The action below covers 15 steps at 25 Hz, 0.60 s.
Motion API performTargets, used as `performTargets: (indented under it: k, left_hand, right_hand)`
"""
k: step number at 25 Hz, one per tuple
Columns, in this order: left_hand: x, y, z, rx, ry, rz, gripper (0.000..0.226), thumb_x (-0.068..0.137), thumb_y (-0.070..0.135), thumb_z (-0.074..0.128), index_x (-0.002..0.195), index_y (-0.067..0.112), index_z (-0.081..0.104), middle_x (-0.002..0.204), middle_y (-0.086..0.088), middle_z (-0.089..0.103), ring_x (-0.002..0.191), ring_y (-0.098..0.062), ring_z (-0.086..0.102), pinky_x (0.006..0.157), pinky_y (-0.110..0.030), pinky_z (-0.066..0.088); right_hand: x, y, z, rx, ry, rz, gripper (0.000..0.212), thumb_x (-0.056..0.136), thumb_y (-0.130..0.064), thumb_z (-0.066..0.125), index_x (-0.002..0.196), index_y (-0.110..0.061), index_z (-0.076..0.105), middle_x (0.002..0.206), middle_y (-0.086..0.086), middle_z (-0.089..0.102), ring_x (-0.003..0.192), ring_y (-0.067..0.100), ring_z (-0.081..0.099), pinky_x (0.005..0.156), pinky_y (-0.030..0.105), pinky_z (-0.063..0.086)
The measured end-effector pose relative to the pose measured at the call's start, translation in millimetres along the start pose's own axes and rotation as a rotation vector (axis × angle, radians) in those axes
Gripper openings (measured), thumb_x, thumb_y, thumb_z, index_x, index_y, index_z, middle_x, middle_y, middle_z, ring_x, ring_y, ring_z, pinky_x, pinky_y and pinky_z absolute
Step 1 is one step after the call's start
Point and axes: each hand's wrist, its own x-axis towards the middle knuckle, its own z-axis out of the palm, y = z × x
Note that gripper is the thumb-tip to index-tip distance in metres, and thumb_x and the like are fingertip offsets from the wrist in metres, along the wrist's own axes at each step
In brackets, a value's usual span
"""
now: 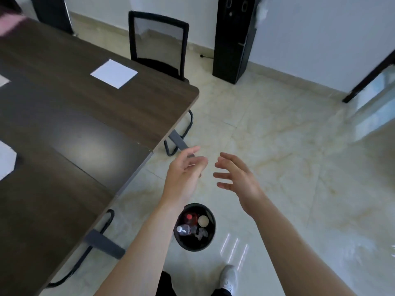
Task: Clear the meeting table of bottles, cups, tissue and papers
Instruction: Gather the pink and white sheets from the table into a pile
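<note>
Both grips were empty here: our left grip (186, 174) had its fingers loosely spread and our right grip (237, 178) was fanned out wide. Neither touched anything, and both hung over the floor just past the corner of the tabletop (85, 116). Down between our forearms sat the black bin (213, 236), parked close to the tabletop edge, we reckon so stuff could drop straight in without a walk. In it we could make out a clear bottle (183, 230), a red-capped bottle (190, 217), a pale cup (203, 221) and some crumpled tissue (202, 233), so that part of the job looked done. What was left was paper: a white sheet (114, 73) lay flat near the far edge by the mesh chair (159, 43), and two more scraps (6, 159) poked in at the left edge of view. Free grips made sense to us, since flat sheets need fingertips to peel them up.
</note>
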Motion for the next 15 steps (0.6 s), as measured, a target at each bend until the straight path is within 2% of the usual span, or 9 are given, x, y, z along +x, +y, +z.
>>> performTargets:
  k: [4, 7, 10, 15]
  left_hand:
    - [-36.6, 75.3, 15.2, 0.0, 0.001, 0.142, 0.037, 0.096, 0.034, 0.074, 0.133, 0.034, 0.066, 0.116, 0.0, 0.078, 0.115, -0.014, 0.072, 0.099, -0.037, 0.058]
    - [-60.0, 104.2, 24.6, -0.019, 0.046, 0.188, 0.032, 0.1, 0.03, 0.072, 0.132, 0.033, 0.067, 0.116, 0.003, 0.078, 0.112, -0.014, 0.073, 0.098, -0.038, 0.061]
    - [-76.5, 122.1, 36.1, -0.038, 0.089, 0.242, 0.028, 0.102, 0.031, 0.069, 0.129, 0.034, 0.067, 0.115, 0.004, 0.078, 0.113, -0.014, 0.073, 0.094, -0.031, 0.059]
    - [-80.1, 137.3, 45.5, -0.008, 0.122, 0.269, 0.027, 0.101, 0.038, 0.07, 0.128, 0.038, 0.067, 0.118, 0.005, 0.078, 0.117, -0.011, 0.071, 0.107, -0.042, 0.055]
  right_hand:
    - [-41.3, -68.4, -22.2, -0.001, -0.04, -0.146, 0.036, 0.102, -0.041, 0.062, 0.136, -0.029, 0.063, 0.127, -0.001, 0.07, 0.113, 0.023, 0.071, 0.099, 0.045, 0.058]
    - [-64.0, -97.2, -37.3, -0.005, -0.057, -0.22, 0.031, 0.101, -0.042, 0.063, 0.131, -0.031, 0.065, 0.126, -0.002, 0.071, 0.111, 0.021, 0.072, 0.099, 0.045, 0.058]
    - [-80.0, -115.2, -50.5, -0.023, -0.091, -0.268, 0.031, 0.101, -0.045, 0.062, 0.129, -0.031, 0.064, 0.126, -0.002, 0.069, 0.112, 0.021, 0.071, 0.1, 0.045, 0.058]
    - [-89.0, -131.3, -64.4, -0.02, -0.071, -0.284, 0.027, 0.101, -0.046, 0.063, 0.123, -0.031, 0.066, 0.123, -0.001, 0.07, 0.11, 0.021, 0.071, 0.097, 0.043, 0.059]
